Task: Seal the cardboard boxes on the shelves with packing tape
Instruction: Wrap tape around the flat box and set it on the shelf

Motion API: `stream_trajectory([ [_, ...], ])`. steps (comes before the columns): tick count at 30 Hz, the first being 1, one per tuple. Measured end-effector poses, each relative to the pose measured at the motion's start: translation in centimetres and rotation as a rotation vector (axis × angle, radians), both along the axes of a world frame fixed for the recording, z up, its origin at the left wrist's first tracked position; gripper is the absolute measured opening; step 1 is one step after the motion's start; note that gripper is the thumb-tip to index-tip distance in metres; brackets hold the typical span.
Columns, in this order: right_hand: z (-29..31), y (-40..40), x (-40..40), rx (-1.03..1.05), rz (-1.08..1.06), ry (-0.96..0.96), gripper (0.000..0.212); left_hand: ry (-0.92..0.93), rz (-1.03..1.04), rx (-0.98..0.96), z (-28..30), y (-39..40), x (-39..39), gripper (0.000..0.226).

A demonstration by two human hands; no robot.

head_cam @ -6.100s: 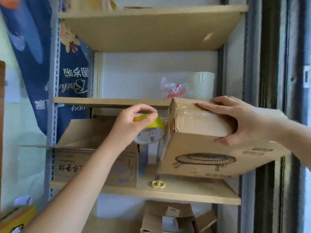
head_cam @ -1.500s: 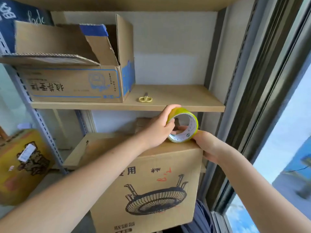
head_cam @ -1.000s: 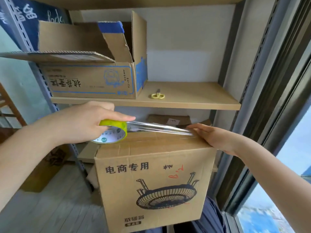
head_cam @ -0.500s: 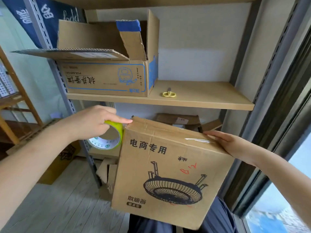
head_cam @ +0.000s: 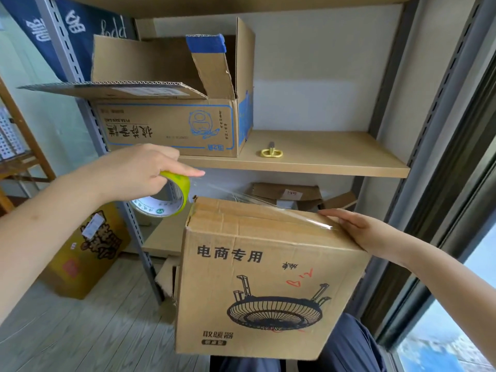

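Note:
A brown cardboard box (head_cam: 263, 280) printed with a fan drawing stands in front of me, below the middle shelf. My left hand (head_cam: 134, 175) grips a yellow-green roll of packing tape (head_cam: 166, 200) just left of the box's top left corner. A clear strip of tape (head_cam: 257, 202) runs from the roll across the box's top to its right edge. There my right hand (head_cam: 357, 232) presses the tape's end down with straight fingers.
An open box with blue print (head_cam: 174, 103) sits on the left of the middle shelf (head_cam: 335, 162), with small yellow scissors (head_cam: 271, 152) beside it. Flattened cardboard (head_cam: 290, 191) lies on the lower shelf. A yellow box (head_cam: 88, 248) stands on the floor at the left. A window frame runs along the right.
Over the last second my left hand pulled the roll leftward past the box's corner, stretching tape over the top. The box tilted, then came back nearly level. My right hand stayed on the right edge.

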State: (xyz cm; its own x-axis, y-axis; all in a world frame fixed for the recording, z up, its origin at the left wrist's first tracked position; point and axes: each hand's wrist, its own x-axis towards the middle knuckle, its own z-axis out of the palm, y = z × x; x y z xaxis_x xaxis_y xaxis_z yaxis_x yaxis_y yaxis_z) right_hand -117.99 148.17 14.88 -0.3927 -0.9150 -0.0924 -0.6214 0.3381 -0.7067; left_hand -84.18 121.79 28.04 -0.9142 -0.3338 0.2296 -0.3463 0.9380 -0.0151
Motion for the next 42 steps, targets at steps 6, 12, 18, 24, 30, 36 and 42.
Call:
stream_trajectory([
  [6,-0.1,0.0,-0.2,0.016,-0.007,0.020,0.040,-0.080,0.065,0.026,-2.3,-0.1,1.1,0.086],
  [12,0.2,0.0,0.0,-0.015,0.080,0.288,0.050,0.050,0.087,0.107,-7.1,0.7,1.1,0.086],
  [18,2.1,-1.2,3.3,0.027,0.191,-0.024,0.066,0.118,0.121,0.056,-8.2,2.0,-1.2,0.083],
  [24,5.3,-6.8,9.6,0.233,0.354,0.342,0.102,0.110,0.112,0.121,-8.1,1.6,-1.8,0.078],
  [30,5.9,-12.6,14.7,0.121,0.489,0.495,0.100,0.072,0.050,0.162,-7.6,1.0,-1.4,0.046],
  [36,7.9,-9.1,12.0,-0.205,0.565,0.109,0.084,0.561,-0.045,0.475,-3.1,2.2,-1.6,0.064],
  [42,6.8,-3.8,7.8,-0.607,0.373,-0.328,0.076,0.807,-0.225,1.172,-1.4,6.0,-7.2,0.042],
])
